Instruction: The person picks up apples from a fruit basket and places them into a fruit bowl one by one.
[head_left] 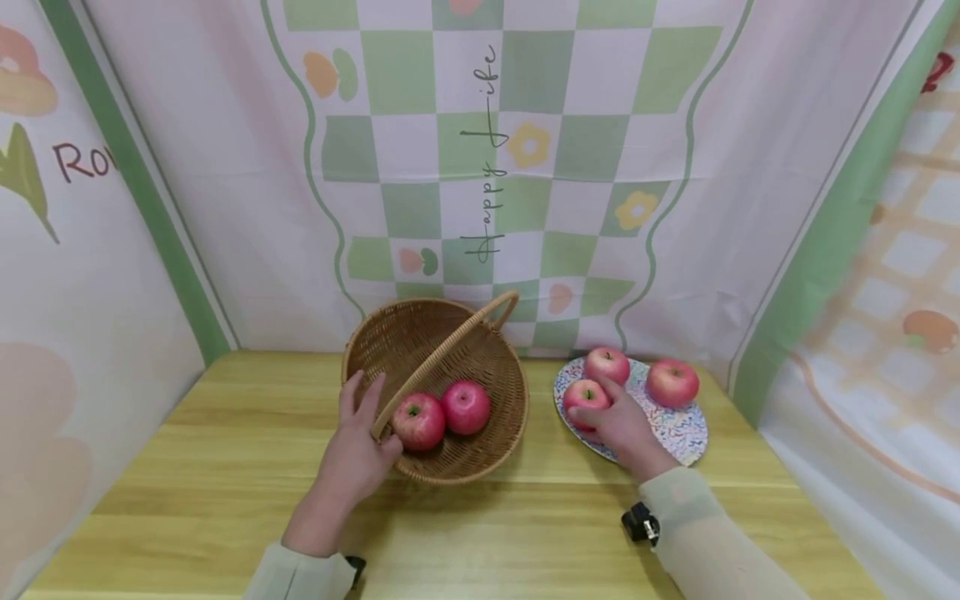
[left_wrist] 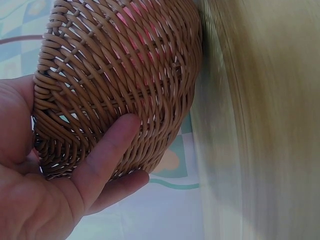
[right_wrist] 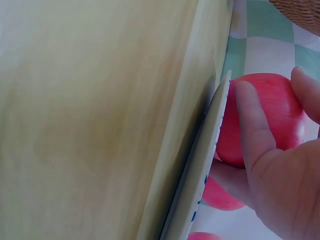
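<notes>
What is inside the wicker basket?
Two apples, the left apple and the right apple, sit side by side inside the wicker basket. They cover the basket floor directly beneath them, so that cannot be seen.

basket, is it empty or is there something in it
Not empty: in the head view, one apple lies inside the basket, with another apple beside it.
</notes>
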